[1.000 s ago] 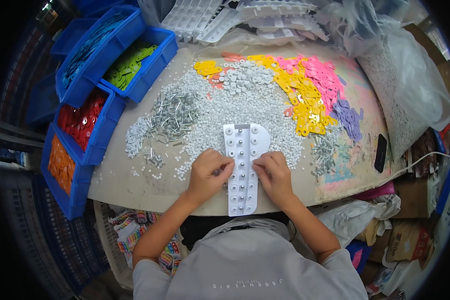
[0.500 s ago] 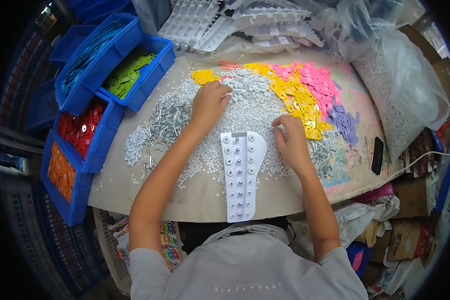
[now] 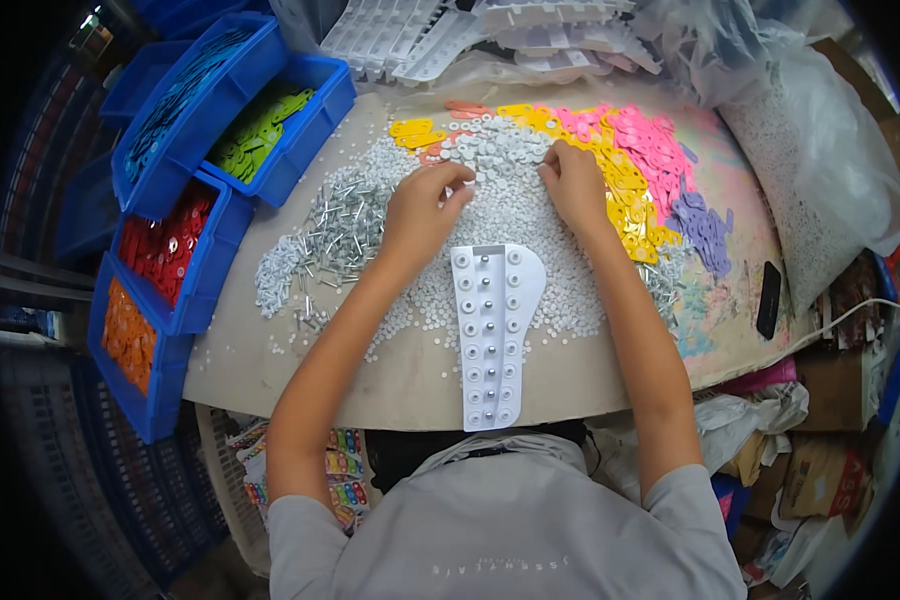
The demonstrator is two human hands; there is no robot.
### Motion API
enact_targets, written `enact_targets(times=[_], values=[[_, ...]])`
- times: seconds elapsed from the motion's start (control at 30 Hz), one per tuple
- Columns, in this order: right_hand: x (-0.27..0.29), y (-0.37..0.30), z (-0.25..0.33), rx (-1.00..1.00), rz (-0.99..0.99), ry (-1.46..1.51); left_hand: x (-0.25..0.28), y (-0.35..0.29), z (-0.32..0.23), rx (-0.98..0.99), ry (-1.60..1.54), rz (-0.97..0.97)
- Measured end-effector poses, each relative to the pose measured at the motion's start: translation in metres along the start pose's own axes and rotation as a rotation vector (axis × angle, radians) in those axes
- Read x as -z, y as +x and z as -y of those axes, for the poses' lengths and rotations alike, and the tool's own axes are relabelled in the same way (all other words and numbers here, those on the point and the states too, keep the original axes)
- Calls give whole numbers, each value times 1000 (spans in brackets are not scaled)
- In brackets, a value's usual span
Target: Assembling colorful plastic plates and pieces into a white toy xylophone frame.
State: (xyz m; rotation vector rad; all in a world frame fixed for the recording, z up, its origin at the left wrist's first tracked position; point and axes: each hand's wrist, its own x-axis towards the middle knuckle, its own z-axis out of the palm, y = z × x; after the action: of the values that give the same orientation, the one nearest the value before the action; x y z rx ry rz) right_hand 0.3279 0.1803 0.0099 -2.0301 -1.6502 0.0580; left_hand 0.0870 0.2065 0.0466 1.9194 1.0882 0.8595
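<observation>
On the table (image 3: 400, 375) before me lies a white paddle-shaped tray (image 3: 530, 280). White ring-shaped pieces line both its sides, and metal pins stand along its middle. Beyond it spreads a heap of small white beads (image 3: 515, 220), with larger white rings (image 3: 505, 143) at its far side. My left hand (image 3: 425, 208) is over the heap's left part, thumb and fingers curled together. My right hand (image 3: 575, 188) reaches the rings' right edge with fingertips closed. Anything in either pinch is too small to make out.
Blue bins (image 3: 295, 150) on the left hold green, red, orange and blue pieces. Metal rivets (image 3: 345, 230) lie left of the beads; yellow (image 3: 625, 185), pink (image 3: 642, 145) and purple pieces (image 3: 702, 230) lie right. White trays (image 3: 560, 20) stack behind. A clear bag (image 3: 800, 180) and black phone-like object (image 3: 768, 300) flank the right.
My right hand has moved away from me and slightly left, to the white rings. My left hand has shifted slightly right and nearer. The whole view has shifted a little.
</observation>
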Motion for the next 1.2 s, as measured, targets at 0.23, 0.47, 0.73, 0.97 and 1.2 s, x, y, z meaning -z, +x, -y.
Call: enact_targets(times=[0.23, 0.47, 0.73, 0.97, 1.2], values=[[61, -68, 42, -47, -27, 430, 32, -107, -29, -120, -52, 198], [95, -169, 76, 49, 358, 595, 18, -155, -17, -95, -75, 240], [77, -193, 78, 52, 329, 597, 3, -162, -16, -86, -54, 145], [71, -201, 85, -48, 282, 606, 1, -167, -7, -351, 137, 46], [57, -207, 77, 342, -3, 314, 11, -149, -5, -452, 81, 141]])
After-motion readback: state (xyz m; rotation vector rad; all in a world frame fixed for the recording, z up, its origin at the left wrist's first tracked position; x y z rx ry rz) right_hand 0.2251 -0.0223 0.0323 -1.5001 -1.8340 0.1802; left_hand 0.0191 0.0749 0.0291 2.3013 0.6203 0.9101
